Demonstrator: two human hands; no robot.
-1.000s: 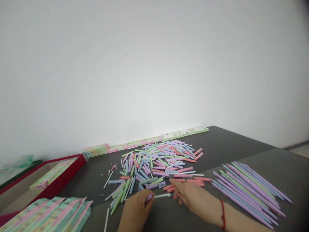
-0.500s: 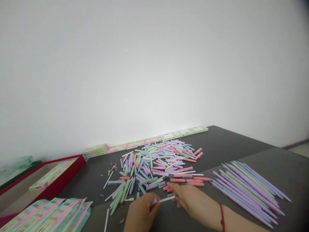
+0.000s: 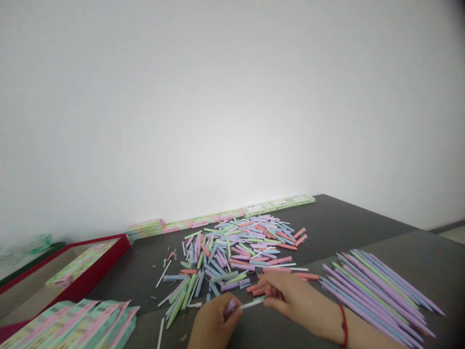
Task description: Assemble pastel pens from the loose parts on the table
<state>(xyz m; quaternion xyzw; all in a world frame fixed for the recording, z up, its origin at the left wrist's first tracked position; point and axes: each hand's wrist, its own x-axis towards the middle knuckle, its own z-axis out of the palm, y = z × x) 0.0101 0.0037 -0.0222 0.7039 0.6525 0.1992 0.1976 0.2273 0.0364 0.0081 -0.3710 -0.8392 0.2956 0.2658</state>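
Observation:
In front of me my left hand (image 3: 214, 321) is closed round a purple pen barrel (image 3: 230, 307), most of which the fingers hide. Out of the barrel's end, toward the right, sticks a thin white refill (image 3: 250, 304). Thumb and fingers of my right hand (image 3: 285, 298) pinch the far end of that refill, where a small pale bit shows that I cannot make out. A red cord circles the right wrist. Just beyond both hands lies a loose heap of pen parts (image 3: 218, 264) in purple, blue, green and coral, with white refills among them.
Long purple, blue and green pens (image 3: 378, 295) lie in a row at the right. Printed packets (image 3: 72, 322) overlap at the front left, beside a red-rimmed box (image 3: 105, 261) holding cartons. Flat cartons (image 3: 232, 213) line the wall along the dark table (image 3: 348, 218).
My right hand has shifted slightly right along the refill, its fingers now more curled. The left hand keeps hold of the purple barrel. The whole view has tilted up a little.

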